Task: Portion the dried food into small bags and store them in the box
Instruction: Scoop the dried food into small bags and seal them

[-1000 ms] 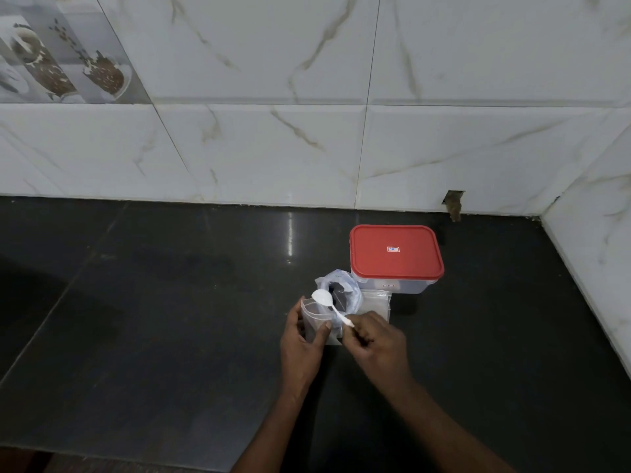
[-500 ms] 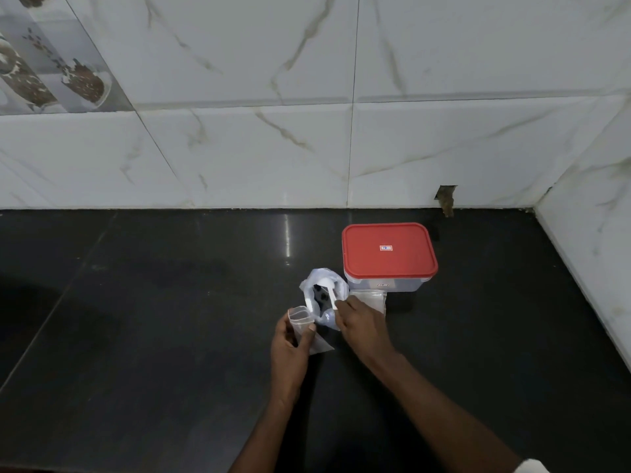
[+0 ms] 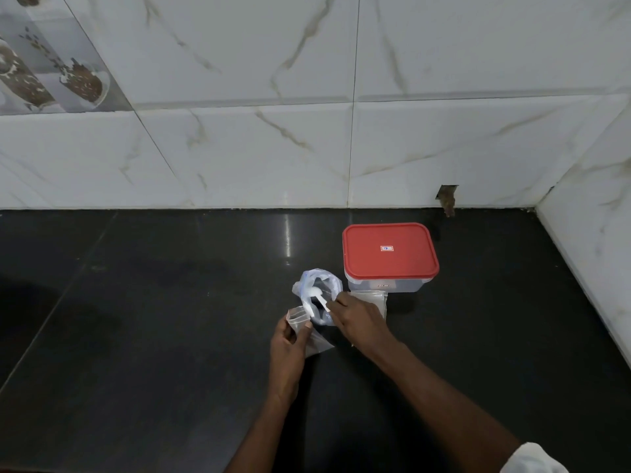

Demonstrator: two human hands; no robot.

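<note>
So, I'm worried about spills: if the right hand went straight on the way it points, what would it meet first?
Probably the open plastic bag: the right hand points its white spoon into that bag's mouth, though depth is unclear.

Polished black stone counter [image 3: 170, 336], glossy and reflective. Smooth glazed marble-look wall tiles [image 3: 239, 148]. Clear plastic box [image 3: 409, 285] under smooth red plastic lid [image 3: 389, 264]. Thin clear plastic small bag [image 3: 298, 320]; crinkly translucent plastic large bag [image 3: 327, 278]. White plastic spoon [image 3: 316, 298].

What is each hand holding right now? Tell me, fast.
Left hand: holding the small bag.
Right hand: pinching the spoon at the big bag.
</note>
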